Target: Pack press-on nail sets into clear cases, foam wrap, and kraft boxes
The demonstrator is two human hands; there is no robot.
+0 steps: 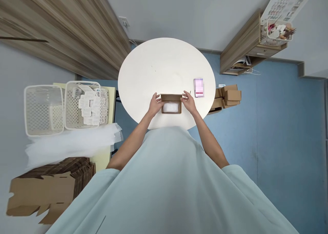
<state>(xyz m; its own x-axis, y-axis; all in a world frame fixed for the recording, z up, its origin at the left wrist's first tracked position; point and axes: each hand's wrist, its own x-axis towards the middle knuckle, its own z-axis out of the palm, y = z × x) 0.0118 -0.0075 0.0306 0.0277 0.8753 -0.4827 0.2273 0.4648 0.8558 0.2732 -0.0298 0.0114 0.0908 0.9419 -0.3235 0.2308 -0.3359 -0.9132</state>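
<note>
A small brown cardboard box (171,98) stands near the front edge of the round white table, its lid raised at the far side. Inside lies a white wrapped bundle (170,107); what it wraps cannot be made out. My left hand (155,105) grips the box at its left side, with the thumb at the rim and the fingers by the lid's corner. On the opposite side, my right hand (189,102) holds the lid's right corner between thumb and fingers.
A phone (199,87) lies on the round table (143,63), right of the box. Folded boxes (232,95) are on the floor at right. To the left are white baskets (67,106), one with small white packets, white wrapping sheets (71,141) and stacked flat cardboard (46,191).
</note>
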